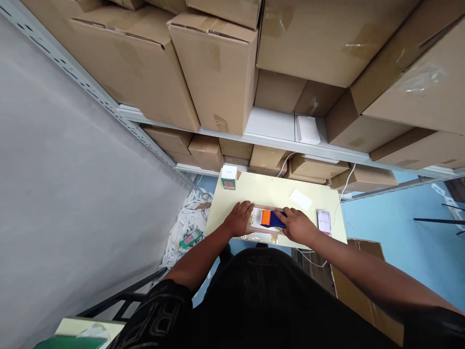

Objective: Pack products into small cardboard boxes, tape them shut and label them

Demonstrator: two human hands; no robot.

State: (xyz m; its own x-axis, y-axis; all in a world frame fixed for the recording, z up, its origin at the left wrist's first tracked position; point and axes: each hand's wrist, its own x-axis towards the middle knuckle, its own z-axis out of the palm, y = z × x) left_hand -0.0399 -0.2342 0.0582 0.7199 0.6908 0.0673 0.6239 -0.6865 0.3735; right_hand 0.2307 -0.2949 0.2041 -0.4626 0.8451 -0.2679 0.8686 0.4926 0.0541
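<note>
A small flat cardboard box [279, 208] lies on the pale yellow table, with a white label and shiny clear tape at its front edge. My left hand [240, 219] holds the left end of this box, thumb side toward the middle. On top of the box is a tape dispenser [275, 219], orange at its left end and dark blue at its right. My right hand [296, 224] grips its blue part from the right, index finger stretched along the top. The palm side of both hands is hidden.
A white-and-green small box [228, 177] stands at the table's [250, 186] back left. A white card [301, 198] and a phone-like device [323, 221] lie on the right. Shelves with large cartons [214, 72] rise behind. White scraps [183, 223] cover the floor at left.
</note>
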